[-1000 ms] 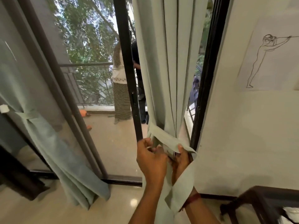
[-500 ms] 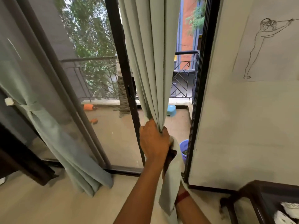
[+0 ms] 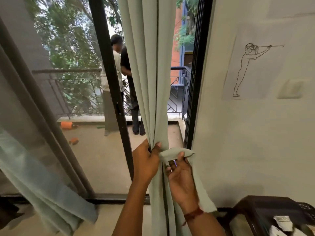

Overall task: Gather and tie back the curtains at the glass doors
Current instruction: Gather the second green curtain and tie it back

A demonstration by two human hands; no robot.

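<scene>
- the glass doors (image 3: 95,150) fill the left and middle of the view, framed in dark metal, with a balcony and trees seen through them.
- a plain wall (image 3: 247,142) takes up the right side, with a line drawing (image 3: 250,68) of a figure pinned to it.
- the pale green curtain (image 3: 151,74) hangs between the dark door post and the wall edge, bunched into a narrow column at waist height.
- a second curtain (image 3: 42,184) is seen at the left, hanging at a slant.
- a dark table (image 3: 265,208) is seen at the lower right corner.
- the left hand (image 3: 146,162) is clamped around the gathered curtain folds.
- the right hand (image 3: 180,174) is closed on the tie-back band (image 3: 175,151), which is looped just beside the bunched curtain, its loose end draped down past the wrist.
</scene>
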